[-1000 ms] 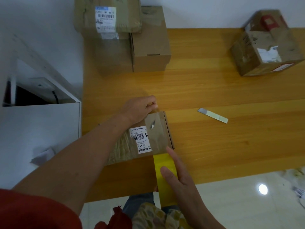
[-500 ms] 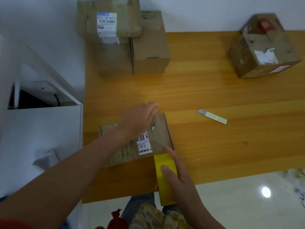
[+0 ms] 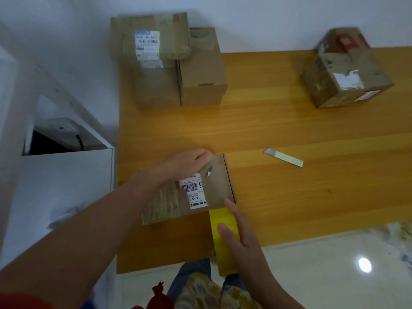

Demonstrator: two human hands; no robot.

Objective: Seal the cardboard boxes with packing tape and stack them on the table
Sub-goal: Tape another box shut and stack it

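At the left a white cabinet [image 3: 66, 186] stands hard against the table [image 3: 289, 121], so there is no room on that side to swing anything wide; at the far left corner the stack [image 3: 160, 63] sits against the wall, probably to keep the finished work out of the way.

The left hand [image 3: 187, 162] lies across the box [image 3: 216, 188], fingers bent over its far edge and holding it; I judge this pins the box flat so it does not slide toward the person when the tape is drawn tight. The box lies near the table's near edge, left of centre, label up, with its near side just back from the drop.

The yellow tape [image 3: 220, 219] runs from the box's near right edge down past the table's edge; whether it has stuck to the top face I cannot tell. The right hand [image 3: 243, 241] grips it, thumb laid on the yellow face, other fingers curled behind, forefinger stretched out to touch the box's near right corner, likely to guide the tape onto the edge.

Right of the box the wood is bare as far as the blade [image 3: 283, 157], which lies well apart, within reach for cutting; it could be swept off by a careless forearm. The far box [image 3: 347, 72] sits at the far right, tilted to the table's lines; between it and the stack lies open room for moving the box once sealed.
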